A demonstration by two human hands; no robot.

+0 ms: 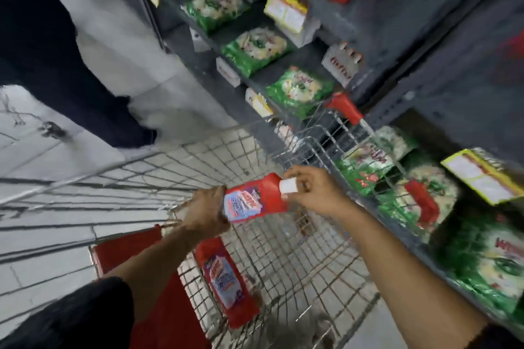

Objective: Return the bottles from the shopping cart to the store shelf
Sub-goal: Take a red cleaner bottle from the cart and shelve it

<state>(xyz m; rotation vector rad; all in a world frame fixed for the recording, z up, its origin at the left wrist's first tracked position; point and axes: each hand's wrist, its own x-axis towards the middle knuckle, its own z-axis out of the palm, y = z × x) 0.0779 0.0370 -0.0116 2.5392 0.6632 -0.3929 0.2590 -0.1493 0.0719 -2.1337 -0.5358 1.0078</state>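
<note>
Red bottle [255, 198], white cap: frame centre, above wire cart [283, 258]; left hand [205, 214] grips base, right hand [312, 193] pinches cap. Second red bottle [226, 283]: lying in cart, lower centre.

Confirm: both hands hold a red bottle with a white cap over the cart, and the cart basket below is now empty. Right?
Not quite. Both hands, left hand and right hand, do hold the red bottle with a white cap over the shopping cart, but the basket is not empty: the head view shows a second red bottle lying in it.
</note>
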